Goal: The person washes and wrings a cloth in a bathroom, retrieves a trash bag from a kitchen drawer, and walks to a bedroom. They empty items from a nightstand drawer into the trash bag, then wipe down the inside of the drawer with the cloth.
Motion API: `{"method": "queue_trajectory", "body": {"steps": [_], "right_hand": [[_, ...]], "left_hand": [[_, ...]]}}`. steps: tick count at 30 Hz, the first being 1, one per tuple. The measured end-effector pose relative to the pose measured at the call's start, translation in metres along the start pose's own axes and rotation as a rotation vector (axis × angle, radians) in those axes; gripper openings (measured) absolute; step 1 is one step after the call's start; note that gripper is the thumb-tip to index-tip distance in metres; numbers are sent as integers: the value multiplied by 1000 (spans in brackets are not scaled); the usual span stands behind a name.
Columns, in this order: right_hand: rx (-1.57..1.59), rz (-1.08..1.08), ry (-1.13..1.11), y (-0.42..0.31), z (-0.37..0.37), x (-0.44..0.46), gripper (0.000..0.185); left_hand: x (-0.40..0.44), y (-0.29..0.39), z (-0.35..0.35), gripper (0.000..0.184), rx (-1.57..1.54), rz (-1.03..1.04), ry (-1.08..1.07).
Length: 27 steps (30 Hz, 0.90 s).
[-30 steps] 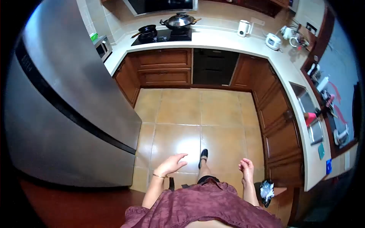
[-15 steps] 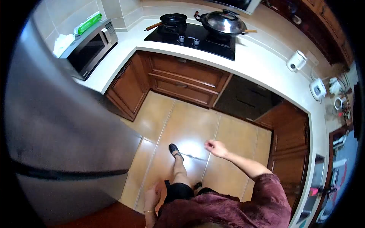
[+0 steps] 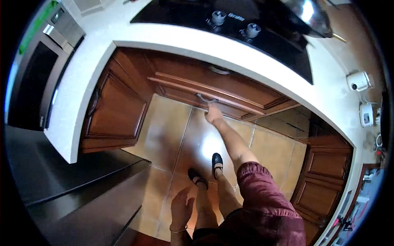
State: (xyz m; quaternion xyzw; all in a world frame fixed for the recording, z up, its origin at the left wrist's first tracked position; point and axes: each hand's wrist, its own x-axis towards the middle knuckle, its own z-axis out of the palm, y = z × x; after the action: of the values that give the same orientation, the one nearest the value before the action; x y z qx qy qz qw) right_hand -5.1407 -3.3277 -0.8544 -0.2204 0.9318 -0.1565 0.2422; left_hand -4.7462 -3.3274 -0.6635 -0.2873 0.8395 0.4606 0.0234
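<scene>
Low at the kitchen cabinets, a person's right hand [image 3: 214, 114] meets the metal handle [image 3: 202, 97] of the lower drawer [image 3: 180, 94], its fingers bent at the bar, though whether they close around it cannot be told. Progress appears to stand at that meeting of hand and handle: the lower drawer looks closed, no interior shows, and any movement of its front seems undone. The right arm slants forward and down, nearly straight, from a gathered maroon sleeve [image 3: 266, 192]. The left hand [image 3: 182, 207], empty, hangs beside the legs with thumb apart and fingers loosely extended, a thin bracelet [image 3: 179, 229] at its wrist. Two dark shoes [image 3: 217, 162] stand on the tiled floor [image 3: 162, 123]. Directly above the handle sits the upper drawer [image 3: 180, 74], also closed, beneath a white countertop [image 3: 164, 37] bearing a black cooktop [image 3: 180, 16] and, toward the left, a microwave [image 3: 35, 78].
</scene>
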Motion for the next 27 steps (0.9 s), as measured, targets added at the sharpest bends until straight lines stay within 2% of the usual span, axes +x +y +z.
{"method": "queue_trajectory", "body": {"steps": [2, 4, 6, 7, 10, 13, 15, 17, 19, 21, 24, 25, 27], "right_hand": [[-18, 16, -42, 11, 9, 46, 54], [18, -22, -52, 32, 32, 78, 56], [21, -57, 7, 35, 44, 77, 55], [14, -17, -44, 33, 45, 77, 49], [-24, 27, -7, 27, 44, 69, 44], [-92, 13, -51, 23, 46, 58, 44], [-74, -24, -76, 17, 44, 39, 47], [-60, -51, -82, 20, 58, 22, 52], [-41, -116, -111, 17, 62, -5, 60], [109, -132, -136, 12, 59, -41, 54], [438, -573, -43, 42, 54, -68, 39], [480, -339, -148, 41, 31, -79, 28], [669, -272, 169, 67, 38, -67, 36]], "left_hand": [[25, -7, 17, 40, -66, 25, -9], [35, -13, 32, 39, -124, -58, -26], [37, -26, 49, 38, -161, -129, -62], [41, -30, 57, 38, -179, -140, -77], [59, -24, 65, 36, -314, -153, -140], [94, -39, 108, 35, -724, -340, -10], [131, -60, 136, 36, -641, -329, 63], [180, -55, 143, 41, -975, -349, 205], [222, -51, 134, 52, -933, -311, 162], [252, -50, 141, 53, -986, -259, 221], [267, -54, 145, 57, -960, -219, 250], [268, -56, 148, 59, -940, -214, 248], [259, -72, 171, 62, -832, -286, 308]]}}
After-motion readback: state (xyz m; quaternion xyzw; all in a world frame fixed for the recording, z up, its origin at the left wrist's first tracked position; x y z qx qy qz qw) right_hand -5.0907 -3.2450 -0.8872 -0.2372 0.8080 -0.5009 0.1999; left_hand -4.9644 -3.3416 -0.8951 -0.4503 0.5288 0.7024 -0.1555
